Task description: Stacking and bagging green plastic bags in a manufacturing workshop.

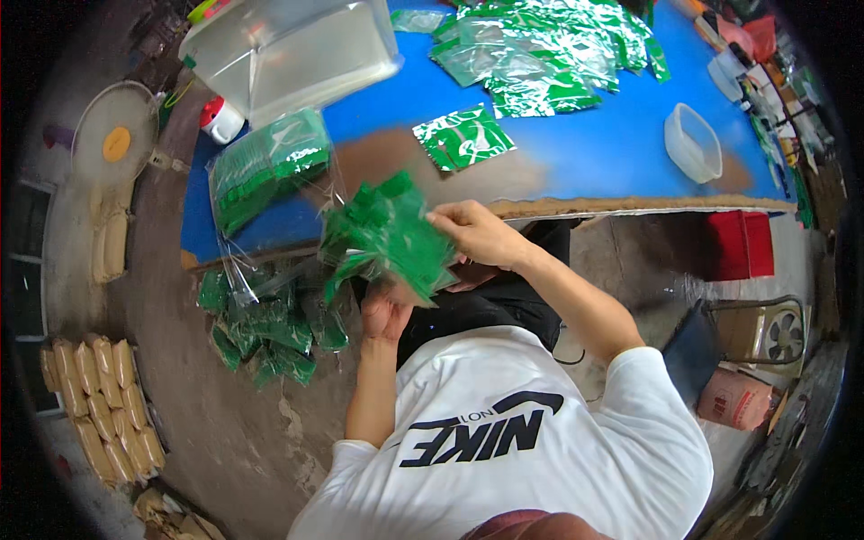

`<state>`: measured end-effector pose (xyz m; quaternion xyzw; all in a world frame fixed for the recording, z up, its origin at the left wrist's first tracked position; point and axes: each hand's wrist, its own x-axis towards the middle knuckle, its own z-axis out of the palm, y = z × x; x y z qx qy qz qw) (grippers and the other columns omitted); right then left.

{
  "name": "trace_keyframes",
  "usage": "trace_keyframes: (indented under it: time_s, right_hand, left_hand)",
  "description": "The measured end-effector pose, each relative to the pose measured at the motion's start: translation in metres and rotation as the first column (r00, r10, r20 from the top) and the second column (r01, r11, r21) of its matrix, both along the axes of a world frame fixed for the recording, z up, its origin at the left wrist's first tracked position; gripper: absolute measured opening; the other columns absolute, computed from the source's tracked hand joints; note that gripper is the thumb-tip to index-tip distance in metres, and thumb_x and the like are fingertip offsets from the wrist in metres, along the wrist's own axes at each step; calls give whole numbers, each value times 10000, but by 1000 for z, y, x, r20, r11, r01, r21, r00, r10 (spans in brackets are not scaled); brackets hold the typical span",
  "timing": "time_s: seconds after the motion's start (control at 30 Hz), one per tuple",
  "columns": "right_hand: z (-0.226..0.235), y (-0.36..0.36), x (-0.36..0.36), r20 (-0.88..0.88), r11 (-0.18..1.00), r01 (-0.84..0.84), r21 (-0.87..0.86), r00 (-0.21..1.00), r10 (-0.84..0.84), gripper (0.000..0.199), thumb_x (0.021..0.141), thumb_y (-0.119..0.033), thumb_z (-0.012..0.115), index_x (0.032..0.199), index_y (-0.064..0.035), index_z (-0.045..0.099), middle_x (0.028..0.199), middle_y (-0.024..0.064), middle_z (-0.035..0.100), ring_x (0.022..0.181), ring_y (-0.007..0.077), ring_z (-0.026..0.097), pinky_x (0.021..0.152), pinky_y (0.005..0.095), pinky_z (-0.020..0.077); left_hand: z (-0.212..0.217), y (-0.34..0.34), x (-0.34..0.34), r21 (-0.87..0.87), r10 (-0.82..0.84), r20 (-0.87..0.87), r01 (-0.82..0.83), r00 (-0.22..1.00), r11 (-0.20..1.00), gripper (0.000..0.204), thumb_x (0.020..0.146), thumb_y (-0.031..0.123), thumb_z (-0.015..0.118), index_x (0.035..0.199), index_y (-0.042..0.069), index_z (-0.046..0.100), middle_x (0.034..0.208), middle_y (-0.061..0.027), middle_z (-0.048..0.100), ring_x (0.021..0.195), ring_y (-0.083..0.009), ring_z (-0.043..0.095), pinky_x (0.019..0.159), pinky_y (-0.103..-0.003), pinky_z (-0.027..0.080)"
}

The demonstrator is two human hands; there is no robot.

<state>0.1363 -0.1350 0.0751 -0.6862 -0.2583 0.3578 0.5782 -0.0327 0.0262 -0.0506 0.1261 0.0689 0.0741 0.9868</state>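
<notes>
A fanned bunch of green plastic packets is held up in front of me at the table's near edge. My left hand grips the bunch from below, its fingers mostly hidden behind the plastic. At the bunch's right side my right hand pinches the edge of a packet between thumb and fingers. Left of the bunch lies a clear bag filled with a row of green packets. A single flat green packet rests on the blue table, beyond my right hand.
A glossy pile of green packets covers the table's far side. A translucent bin and a red-and-white container stand far left. To the right sits a small clear tub. More bagged green packets hang or lie below the left edge.
</notes>
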Motion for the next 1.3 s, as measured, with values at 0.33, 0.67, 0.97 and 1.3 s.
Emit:
trace_keyframes:
  time_s: [0.33,0.67,0.97,1.3]
  right_hand:
    - [-27,-50,64,924,964,-73,-256,273,266,892,738,-549,761,1424,-84,430,1501,215,369,1357,400,385,1133,514,294]
    - [-17,-19,38,422,997,-37,-75,904,65,510,1037,-418,447,988,57,628,761,104,624,723,154,557,704,368,496]
    - [-15,-63,318,894,614,693,-378,446,48,785,695,-504,793,1225,20,546,1025,252,672,970,417,649,837,488,507]
    - [22,6,65,-462,831,511,219,805,-373,339,904,-273,686,1201,-133,606,1034,46,679,857,179,638,732,360,547]
  left_hand:
    - [13,4,-28,-243,-46,320,129,946,961,597,952,277,581,1477,79,377,1550,-155,333,1446,-355,274,1182,-620,104]
    - [1,-17,14,-117,-57,-33,52,998,992,625,779,73,751,1353,72,504,1365,-91,544,1282,-263,493,1137,-490,341]
    - [10,-18,15,-241,-29,11,31,1000,970,555,770,-61,693,1296,63,568,1331,-81,587,1290,-267,502,1107,-450,396]
    - [74,2,80,180,-13,240,-32,971,983,565,782,109,773,1300,97,549,1292,-29,576,1268,-216,492,1121,-439,339]
